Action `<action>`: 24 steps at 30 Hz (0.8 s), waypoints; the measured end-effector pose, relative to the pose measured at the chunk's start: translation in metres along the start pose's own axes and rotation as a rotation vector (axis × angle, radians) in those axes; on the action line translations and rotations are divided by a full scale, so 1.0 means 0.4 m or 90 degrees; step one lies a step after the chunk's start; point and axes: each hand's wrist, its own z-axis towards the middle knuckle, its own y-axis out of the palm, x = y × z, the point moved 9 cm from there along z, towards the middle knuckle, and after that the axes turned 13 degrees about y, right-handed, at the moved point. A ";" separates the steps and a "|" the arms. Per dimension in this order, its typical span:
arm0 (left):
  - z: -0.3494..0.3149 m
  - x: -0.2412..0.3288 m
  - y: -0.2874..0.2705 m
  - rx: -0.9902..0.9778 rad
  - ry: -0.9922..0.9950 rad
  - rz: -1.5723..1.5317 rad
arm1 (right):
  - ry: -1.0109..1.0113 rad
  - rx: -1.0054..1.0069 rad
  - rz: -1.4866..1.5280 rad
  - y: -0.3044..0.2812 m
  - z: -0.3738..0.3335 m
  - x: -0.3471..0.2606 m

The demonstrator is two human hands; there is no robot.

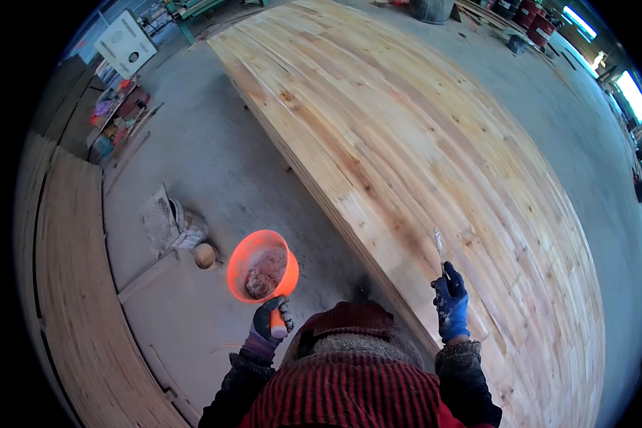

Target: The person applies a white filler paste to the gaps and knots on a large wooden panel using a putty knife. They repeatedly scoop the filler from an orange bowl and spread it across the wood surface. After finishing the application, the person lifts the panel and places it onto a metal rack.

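Two gloved hands are in view, each closed around one handle. The right hand (pixel 451 303), in a blue glove, is clenched around a single slim scraper (pixel 439 245), whose narrow tip carries pale smears; it is over the near part of the panel stack (pixel 406 143), and whether the tip touches the wood I cannot tell. The left hand (pixel 267 324), in a dark, soiled glove, grasps the stubby handle of one orange cup (pixel 291 269), off the left edge of the panel stack. The cup is round, smooth and wide-mouthed, and holds one lumpy mass of pinkish-brown paste (pixel 266 272).

The panel stack is pale wood, its top face made of many long strips with scattered knots and darker brown streaks. Its long left edge is straight-sided and layered, bent by the lens. Between that edge and one pile of boards (pixel 68 271) farther left runs a broad lane of grey, dusty floor (pixel 214 143); more floor stretches beyond the right edge of the panel stack.

In the left lane stand one crusted, whitish bucket (pixel 191 227) and, just beside it, one rounded tan object (pixel 205 255). Past the far left corner of the panel stack leans one flat white panel (pixel 125 44) with round holes. Beyond its far right side are two dark red drums (pixel 541 30) and one grey tub (pixel 431 8).
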 end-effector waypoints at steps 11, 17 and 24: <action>0.164 0.282 0.053 0.055 0.097 0.133 | -0.059 -0.126 -0.085 0.361 0.183 -0.218; 0.358 0.479 0.045 0.024 0.048 0.136 | -0.086 -0.080 -0.068 0.552 0.236 -0.237; 0.559 0.730 0.002 -0.037 -0.043 0.182 | -0.132 0.036 -0.099 0.793 0.189 -0.276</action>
